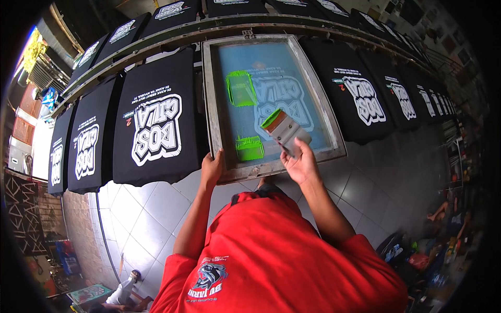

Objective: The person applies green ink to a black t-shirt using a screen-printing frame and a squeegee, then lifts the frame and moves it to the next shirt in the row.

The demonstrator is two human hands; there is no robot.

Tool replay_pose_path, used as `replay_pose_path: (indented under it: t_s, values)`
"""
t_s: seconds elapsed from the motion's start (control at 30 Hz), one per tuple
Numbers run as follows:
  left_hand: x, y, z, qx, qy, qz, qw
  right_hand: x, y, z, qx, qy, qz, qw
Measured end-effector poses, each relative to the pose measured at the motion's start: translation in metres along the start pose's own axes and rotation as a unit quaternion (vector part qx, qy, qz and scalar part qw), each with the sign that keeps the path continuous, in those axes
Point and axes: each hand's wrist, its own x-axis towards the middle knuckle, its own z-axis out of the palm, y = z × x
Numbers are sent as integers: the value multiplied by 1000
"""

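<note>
Right hand on the squeegee, left hand on the screen frame

From where I sit, the squeegee hangs over the lower right part of the blue mesh, its green-smeared edge angled up and to the left. My right hand is clamped on its near end, thumb and fingers pinching the grey plate. I cannot tell whether the edge touches the mesh or is just above it. My left hand is closed around the lower left corner of the screen frame, which lies with its near side toward my red shirt.

On the mesh I read two patches of bright green ink: an upper patch left of centre, and a lower patch near the bottom bar. Pale lettering shows through the mesh beside them. A black printed garment lies just left of the frame, another just right, both with white lettering. Below, I see grey floor tiles.
</note>
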Motion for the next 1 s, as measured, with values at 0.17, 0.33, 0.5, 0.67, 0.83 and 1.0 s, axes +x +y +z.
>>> replay_pose_path:
  t_s: [0.17, 0.33, 0.5, 0.67, 0.83, 1.0]
  values:
    - [0, 5, -1, -6, -14, -25, 1000, -26, 40, -11, -30, -3, 53, 998]
    - [4, -4, 1, -14, -5, -7, 1000, -27, 72, -8, -38, 22, 90, 995]
    - [5, -7, 3, -15, 2, -7, 1000, -28, 82, -5, -48, 30, 100, 993]
    - [1, -1, 4, 5, 16, 2, 1000, -26, 90, -2, -40, 40, 122, 991]
    - [11, -25, 0, 6, 15, -10, 1000, -21, 96, -11, -81, 39, 175, 980]
    - [9, -14, 0, 62, 13, -21, 998, -7, 87, -36, -147, -55, 295, 942]
